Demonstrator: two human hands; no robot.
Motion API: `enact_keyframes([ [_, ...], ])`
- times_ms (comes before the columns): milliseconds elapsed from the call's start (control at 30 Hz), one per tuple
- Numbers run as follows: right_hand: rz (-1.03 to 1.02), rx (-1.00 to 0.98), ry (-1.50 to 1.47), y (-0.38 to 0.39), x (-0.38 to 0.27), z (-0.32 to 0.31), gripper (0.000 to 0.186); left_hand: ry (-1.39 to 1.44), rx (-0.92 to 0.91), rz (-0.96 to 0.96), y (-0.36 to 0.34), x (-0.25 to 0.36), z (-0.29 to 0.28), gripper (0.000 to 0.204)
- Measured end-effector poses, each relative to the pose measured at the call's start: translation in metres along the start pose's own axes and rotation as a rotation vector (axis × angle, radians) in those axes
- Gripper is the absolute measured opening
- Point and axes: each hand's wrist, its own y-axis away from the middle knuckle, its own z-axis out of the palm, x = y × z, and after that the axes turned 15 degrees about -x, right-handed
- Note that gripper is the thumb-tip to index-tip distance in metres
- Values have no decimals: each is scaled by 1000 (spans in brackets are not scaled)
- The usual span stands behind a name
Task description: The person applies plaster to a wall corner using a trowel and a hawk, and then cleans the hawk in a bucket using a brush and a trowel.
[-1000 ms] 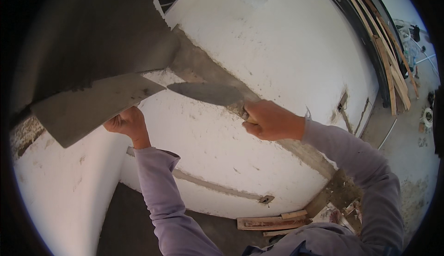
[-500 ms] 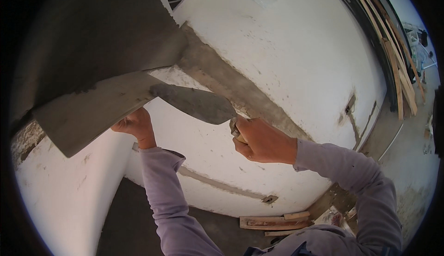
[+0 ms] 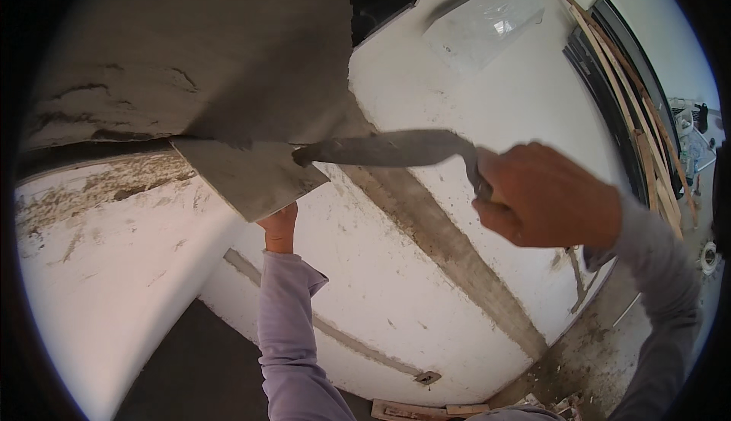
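Observation:
My left hand [image 3: 280, 229] is raised, closed on the underside of a flat grey plastering hawk [image 3: 251, 179]; the board hides most of its fingers. The hawk's far edge lies along the lower edge of a surface covered in wet grey plaster [image 3: 228, 48]. My right hand [image 3: 544, 196] is wrapped round the handle of a pointed trowel [image 3: 392, 149]. The trowel's blade reaches left over the hawk's right part, with a small lump of mortar [image 3: 302, 156] at its tip. Whether the tip touches the board I cannot tell.
A white wall [image 3: 457, 215] carries a diagonal grey mortar strip [image 3: 449, 246]. Wood strips and dark profiles [image 3: 632, 109] lean at the right. A clear plastic sheet [image 3: 487, 25] hangs at the top. Rough, unplastered edging [image 3: 114, 189] runs at left; planks [image 3: 411, 409] lie below.
The hawk has moved right and now sits against the plaster's lower edge. My right hand with the trowel has moved up and right, its blade turned more edge-on. The view has shifted.

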Motion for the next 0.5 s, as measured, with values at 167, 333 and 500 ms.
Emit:
enact_keyframes([
  [167, -123, 179, 487, 14, -23, -65, 19, 147, 51, 6, 8, -11, 16, 23],
  [333, -70, 224, 663, 33, -65, -115, 17, 90, -80, 79, -6, -9, -1, 36],
  [500, -50, 250, 803, 31, -84, -133, 19, 264, -92, 51, -19, 4, -2, 38],
])
